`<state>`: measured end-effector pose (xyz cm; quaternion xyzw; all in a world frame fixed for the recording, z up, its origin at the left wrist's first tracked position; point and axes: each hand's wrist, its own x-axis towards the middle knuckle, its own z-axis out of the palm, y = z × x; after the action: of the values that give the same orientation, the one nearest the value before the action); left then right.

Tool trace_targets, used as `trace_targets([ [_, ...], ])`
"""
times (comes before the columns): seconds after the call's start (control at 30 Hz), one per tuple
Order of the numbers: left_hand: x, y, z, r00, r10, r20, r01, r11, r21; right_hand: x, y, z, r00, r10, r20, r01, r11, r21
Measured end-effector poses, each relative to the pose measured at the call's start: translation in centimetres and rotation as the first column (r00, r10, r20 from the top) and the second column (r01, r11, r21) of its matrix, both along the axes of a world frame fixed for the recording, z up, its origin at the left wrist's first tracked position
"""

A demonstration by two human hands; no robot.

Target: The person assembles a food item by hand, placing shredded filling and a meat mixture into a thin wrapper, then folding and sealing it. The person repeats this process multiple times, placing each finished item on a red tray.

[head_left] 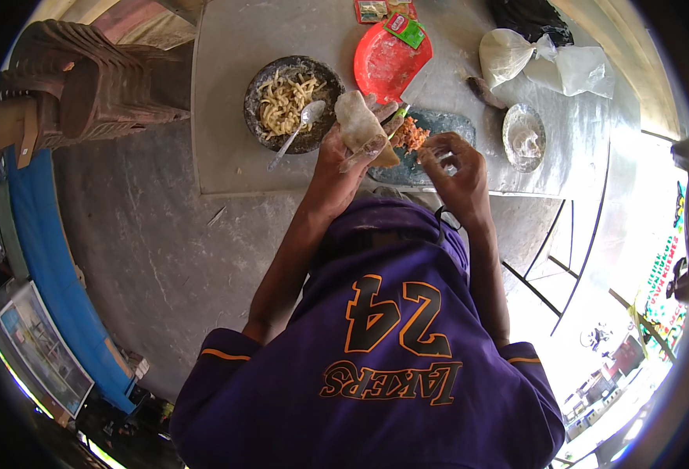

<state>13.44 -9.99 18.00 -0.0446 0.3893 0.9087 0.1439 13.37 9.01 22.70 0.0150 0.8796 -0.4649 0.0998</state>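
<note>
My left hand [336,160] is raised at the near edge of the table, palm up and fingers stretched. A pale, flour-dusted flat slab [357,123] rests on it; its exact kind does not show. My right hand [460,172] is beside it on the right, fingers curled in a pinch, over a dark green board [452,123]. Anything between those fingertips is too small to tell. Chopped orange-red food [411,134] lies on the board between my hands. Left of them a dark bowl [254,105] holds pale strips [283,102] and a metal spoon [311,112].
On the metal table [221,94] are a red plate [375,66] with a green sachet [404,30] on its rim, a plastic bag of white powder [504,59], a floury oval dish [524,141] and a brown elongated object [485,92]. Stacked brown chairs [86,78] stand left.
</note>
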Motion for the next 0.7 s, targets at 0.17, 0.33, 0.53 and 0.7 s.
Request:
trace_targets([
  [0.17, -0.5, 0.2, -0.1, 1.0, -0.003, 0.014, 0.001, 0.996, 0.09, 0.6, 4.4, -3.0, 0.987, -0.155, 0.045, 0.152, 0.987, 0.051],
  [0.33, -1.1, 1.1, -0.4, 0.999, -0.024, 0.04, 0.018, 0.989, 0.147, 0.6, 9.7, -6.3, 0.941, -0.313, 0.131, 0.302, 0.948, 0.099],
  [0.53, -2.1, 3.5, -1.1, 0.997, 0.023, 0.076, -0.034, 0.989, 0.147, -1.7, 16.6, -8.3, 0.899, -0.424, 0.107, 0.418, 0.905, 0.075],
  [0.7, -2.6, 6.2, -1.4, 0.988, 0.028, 0.15, -0.069, 0.957, 0.28, -3.5, 22.5, -10.0, 0.894, -0.433, 0.115, 0.426, 0.901, 0.086],
])
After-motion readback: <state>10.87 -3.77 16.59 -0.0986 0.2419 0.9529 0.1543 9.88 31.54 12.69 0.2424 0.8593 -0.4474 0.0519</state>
